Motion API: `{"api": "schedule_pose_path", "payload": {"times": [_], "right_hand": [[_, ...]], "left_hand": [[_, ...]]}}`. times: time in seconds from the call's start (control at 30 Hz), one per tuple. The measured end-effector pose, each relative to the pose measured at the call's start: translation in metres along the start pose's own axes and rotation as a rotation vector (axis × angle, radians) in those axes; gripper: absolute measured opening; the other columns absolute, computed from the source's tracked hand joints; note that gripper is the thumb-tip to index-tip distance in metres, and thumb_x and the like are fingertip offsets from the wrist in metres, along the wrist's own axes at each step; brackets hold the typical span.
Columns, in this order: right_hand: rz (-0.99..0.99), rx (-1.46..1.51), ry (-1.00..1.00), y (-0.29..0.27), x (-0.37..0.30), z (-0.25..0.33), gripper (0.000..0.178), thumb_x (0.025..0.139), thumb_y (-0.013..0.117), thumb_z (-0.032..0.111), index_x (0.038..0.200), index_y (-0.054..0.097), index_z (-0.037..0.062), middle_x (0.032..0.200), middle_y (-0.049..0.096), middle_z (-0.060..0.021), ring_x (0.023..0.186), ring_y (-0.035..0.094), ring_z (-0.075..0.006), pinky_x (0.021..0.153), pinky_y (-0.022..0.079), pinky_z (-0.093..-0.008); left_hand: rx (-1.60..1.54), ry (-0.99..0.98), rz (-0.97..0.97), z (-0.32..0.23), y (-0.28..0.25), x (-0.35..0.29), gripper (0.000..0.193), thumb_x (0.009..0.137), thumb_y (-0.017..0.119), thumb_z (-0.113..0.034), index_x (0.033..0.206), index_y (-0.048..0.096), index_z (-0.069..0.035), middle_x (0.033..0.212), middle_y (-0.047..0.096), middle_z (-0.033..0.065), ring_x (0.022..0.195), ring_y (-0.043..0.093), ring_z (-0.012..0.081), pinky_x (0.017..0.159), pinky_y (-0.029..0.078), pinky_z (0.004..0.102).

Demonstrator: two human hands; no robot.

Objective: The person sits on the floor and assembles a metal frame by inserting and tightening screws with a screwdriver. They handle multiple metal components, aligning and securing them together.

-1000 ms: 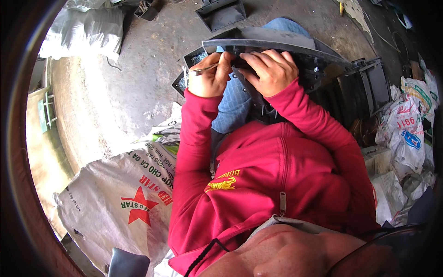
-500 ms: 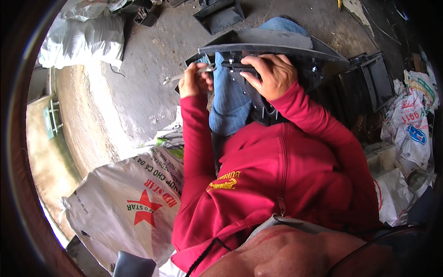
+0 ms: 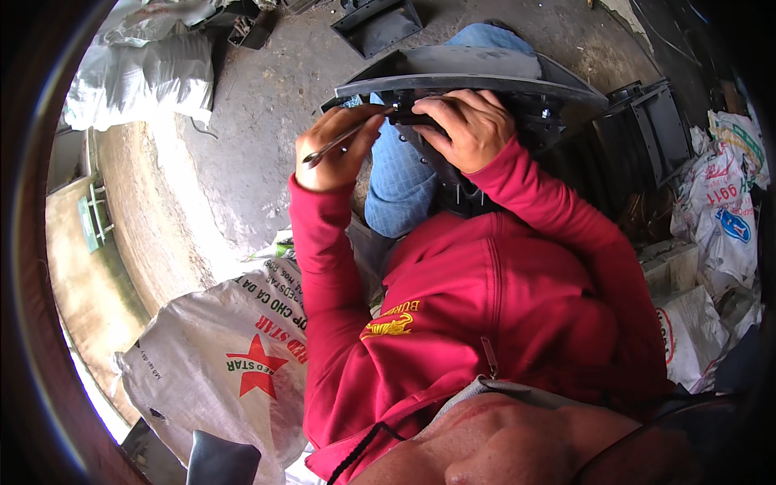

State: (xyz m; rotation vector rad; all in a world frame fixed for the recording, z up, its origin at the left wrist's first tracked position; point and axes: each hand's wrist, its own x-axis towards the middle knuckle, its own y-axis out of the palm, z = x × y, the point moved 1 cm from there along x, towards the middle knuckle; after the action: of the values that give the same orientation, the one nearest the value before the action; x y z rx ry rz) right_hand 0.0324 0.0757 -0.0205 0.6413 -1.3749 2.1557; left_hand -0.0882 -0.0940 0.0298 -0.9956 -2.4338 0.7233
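A black metal frame (image 3: 477, 83), long and wedge-shaped with several bolts along its inner side, rests across my legs in blue jeans (image 3: 398, 184). My left hand (image 3: 333, 145) is closed round a steel wrench (image 3: 338, 143). The wrench slants across the fingers, and its far end meets the left part of the frame near a bolt. My right hand (image 3: 473, 129) lies over the frame's inner side. Its thumb and forefinger close on a slim dark bar (image 3: 414, 119), whose kind I cannot make out. The right fingertips are partly hidden against the frame.
Black metal trays lie on the floor ahead (image 3: 377, 28), and more black metal parts (image 3: 661, 133) stand at the right. White sacks (image 3: 218, 364) sit close by my left elbow, with others (image 3: 719, 202) at the right. Plastic-wrapped bundles (image 3: 141, 77) are at the far left.
My left hand has turned over and shifted slightly left, so the wrench now slants across its back-facing fingers. My right hand and the frame have moved a little left.
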Motion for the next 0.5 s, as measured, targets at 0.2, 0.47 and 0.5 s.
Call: {"api": "schedule_pose_path", "payload": {"times": [0.2, 0.47, 0.5], "right_hand": [[0.001, 0.016, 0.027, 0.004, -0.001, -0.001, 0.028, 0.08, 0.075, 0.027, 0.103, 0.062, 0.0161, 0.093, 0.07, 0.002, 0.091, 0.064, -0.0183, 0.083, 0.045, -0.0358], [-0.002, -0.024, 0.04, 0.006, -0.007, -0.003, 0.027, 0.08, 0.076, 0.024, 0.103, 0.065, 0.0168, 0.095, 0.069, 0.006, 0.093, 0.065, -0.0151, 0.081, 0.046, -0.0326], [-0.003, -0.027, 0.043, 0.007, -0.008, -0.003, 0.026, 0.08, 0.075, 0.024, 0.102, 0.064, 0.0168, 0.096, 0.069, 0.0063, 0.093, 0.064, -0.015, 0.081, 0.046, -0.0326]], "left_hand": [[0.202, 0.113, -0.02, -0.01, 0.013, 0.012, 0.013, 0.081, 0.074, -0.009, 0.094, 0.073, -0.007, 0.081, 0.069, 0.0124, 0.067, 0.069, 0.0269, 0.059, 0.054, 0.0339], [0.538, 0.215, -0.09, -0.027, 0.041, 0.014, 0.011, 0.085, 0.068, -0.016, 0.092, 0.071, -0.008, 0.081, 0.068, 0.0152, 0.068, 0.067, 0.0365, 0.062, 0.055, 0.0433], [0.552, 0.226, -0.103, -0.025, 0.042, 0.014, 0.011, 0.086, 0.066, -0.015, 0.093, 0.07, -0.008, 0.078, 0.067, 0.0167, 0.067, 0.067, 0.0343, 0.063, 0.055, 0.0412]]}}
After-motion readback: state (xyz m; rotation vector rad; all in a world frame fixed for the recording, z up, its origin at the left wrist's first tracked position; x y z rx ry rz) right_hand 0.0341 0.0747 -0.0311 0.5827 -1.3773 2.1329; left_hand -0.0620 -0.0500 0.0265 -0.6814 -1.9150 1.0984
